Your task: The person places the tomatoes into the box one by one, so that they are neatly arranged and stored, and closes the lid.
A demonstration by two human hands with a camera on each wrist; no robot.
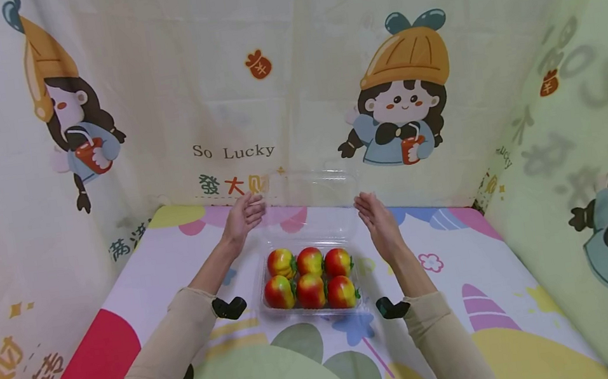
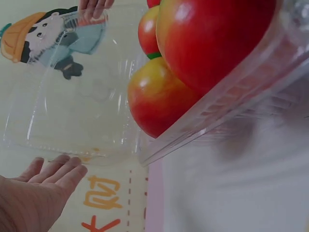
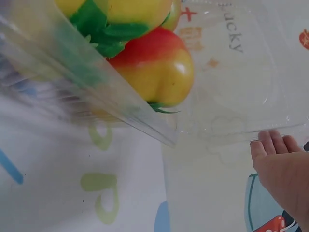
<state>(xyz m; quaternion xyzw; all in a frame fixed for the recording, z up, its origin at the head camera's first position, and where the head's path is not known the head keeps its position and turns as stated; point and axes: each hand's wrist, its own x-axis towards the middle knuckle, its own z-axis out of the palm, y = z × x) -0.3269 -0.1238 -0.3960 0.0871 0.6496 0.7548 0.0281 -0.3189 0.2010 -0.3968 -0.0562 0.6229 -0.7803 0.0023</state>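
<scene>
A clear plastic clamshell box [image 1: 313,314] stands on the table, holding several round red-and-yellow fruits [image 1: 311,291] with green leaves, set in two rows. Its transparent lid [image 1: 310,192] is hinged up at the back. My left hand [image 1: 243,221] is at the lid's left edge, its fingers extended; in the left wrist view the fingertips [image 2: 72,166] meet or nearly meet that edge. On the opposite side is my right hand [image 1: 380,224], with fingers [image 3: 276,141] fairly straight against or very close to the lid's right edge. Neither hand grips anything.
A patterned cloth [image 1: 236,377] covers the table under the box. Printed fabric walls rise behind the table [image 1: 296,88] and at both sides, close behind the raised lid. Dark bands [image 1: 230,308] sit on both wrists.
</scene>
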